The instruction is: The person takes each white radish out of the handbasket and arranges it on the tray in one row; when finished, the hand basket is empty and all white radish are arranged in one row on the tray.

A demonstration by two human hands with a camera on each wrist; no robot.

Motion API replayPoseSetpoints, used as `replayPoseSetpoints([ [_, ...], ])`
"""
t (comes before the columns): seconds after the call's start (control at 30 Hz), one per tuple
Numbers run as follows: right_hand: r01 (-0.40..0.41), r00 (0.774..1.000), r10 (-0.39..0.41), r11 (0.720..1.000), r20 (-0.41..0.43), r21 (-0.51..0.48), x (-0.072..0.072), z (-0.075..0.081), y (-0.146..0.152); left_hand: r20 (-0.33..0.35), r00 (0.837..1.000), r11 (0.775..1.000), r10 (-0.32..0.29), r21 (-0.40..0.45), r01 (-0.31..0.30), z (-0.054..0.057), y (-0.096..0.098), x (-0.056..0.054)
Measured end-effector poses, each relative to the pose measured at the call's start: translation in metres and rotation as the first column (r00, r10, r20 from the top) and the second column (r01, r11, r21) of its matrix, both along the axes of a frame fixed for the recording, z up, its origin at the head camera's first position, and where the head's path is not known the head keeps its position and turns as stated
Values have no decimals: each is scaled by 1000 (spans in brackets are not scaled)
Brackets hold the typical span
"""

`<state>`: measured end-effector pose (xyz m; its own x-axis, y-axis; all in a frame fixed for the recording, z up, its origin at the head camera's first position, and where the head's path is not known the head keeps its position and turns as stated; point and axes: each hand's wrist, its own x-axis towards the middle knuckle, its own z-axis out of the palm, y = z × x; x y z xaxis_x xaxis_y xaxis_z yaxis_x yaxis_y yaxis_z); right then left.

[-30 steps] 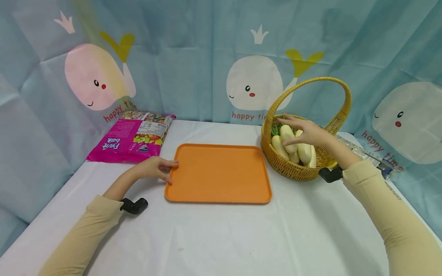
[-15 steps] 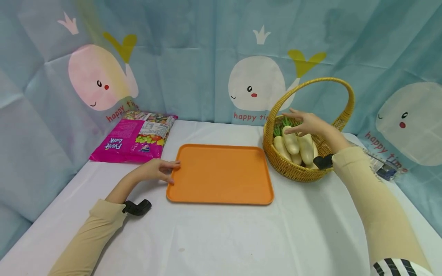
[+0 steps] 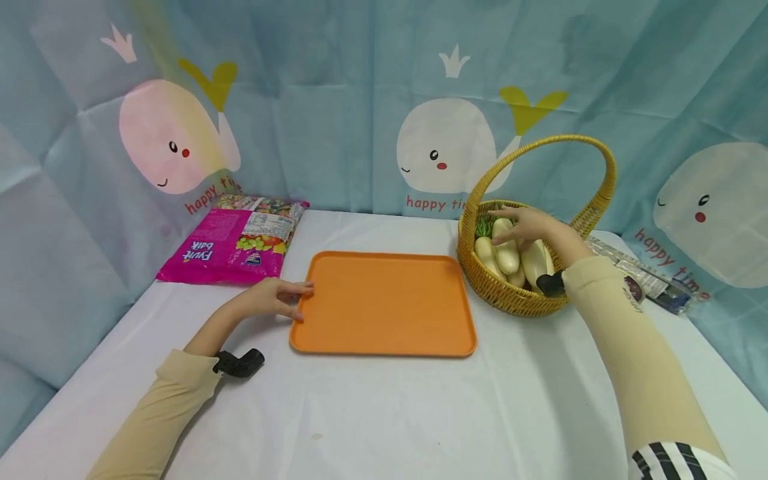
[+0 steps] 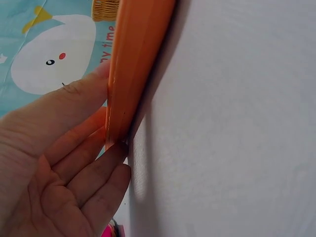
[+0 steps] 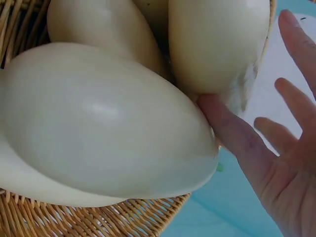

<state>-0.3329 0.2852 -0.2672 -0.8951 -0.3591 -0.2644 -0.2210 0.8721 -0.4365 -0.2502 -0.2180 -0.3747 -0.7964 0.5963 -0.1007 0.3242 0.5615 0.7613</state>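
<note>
An orange tray (image 3: 384,303) lies mid-table. My left hand (image 3: 273,297) rests at its left edge, straight fingers touching the rim; the left wrist view shows the rim (image 4: 136,59) between thumb and fingers of that hand (image 4: 64,163). A wicker basket (image 3: 510,297) with a tall handle stands right of the tray and holds several white radishes (image 3: 506,253). My right hand (image 3: 528,225) reaches into it, fingers spread over the radishes. In the right wrist view, one finger of the hand (image 5: 276,143) touches a large radish (image 5: 108,123) above the basket weave (image 5: 98,217).
A pink snack bag (image 3: 231,240) lies at the back left. A clear printed packet (image 3: 642,277) lies behind the basket on the right. A whale-print curtain closes the back and sides. White cloth covers the table (image 3: 384,413).
My right hand has dropped from above the basket rim down onto the radishes. The left hand and the tray have stayed put.
</note>
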Motion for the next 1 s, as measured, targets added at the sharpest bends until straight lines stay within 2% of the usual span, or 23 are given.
replayPoseSetpoints([
  [0.27, 15, 993, -10, 999, 120, -46, 3, 0, -2, -34, 999, 1000, -30, 3, 30, 6, 2, 1],
  [0.43, 11, 994, -10, 1000, 110, -9, 3, -1, -2, -29, 999, 1000, -27, 8, 27, 4, 2, 0],
  [0.6, 24, 999, -28, 993, 33, 119, 1, -3, -6, 27, 1000, 1000, -4, 14, 3, 3, 3, 0],
  [0.7, 35, 999, -35, 987, -3, 157, -1, -3, -9, 33, 999, 1000, -2, 18, 2, 2, 2, 0],
  [0.83, 39, 999, -35, 989, -27, 142, -3, -4, -9, 31, 1000, 1000, -3, 19, 3, 0, 0, -1],
  [1.0, 68, 998, -68, 998, 15, -8, -4, -8, 1, 24, 1000, 999, -20, 29, 19, -1, 0, 0],
])
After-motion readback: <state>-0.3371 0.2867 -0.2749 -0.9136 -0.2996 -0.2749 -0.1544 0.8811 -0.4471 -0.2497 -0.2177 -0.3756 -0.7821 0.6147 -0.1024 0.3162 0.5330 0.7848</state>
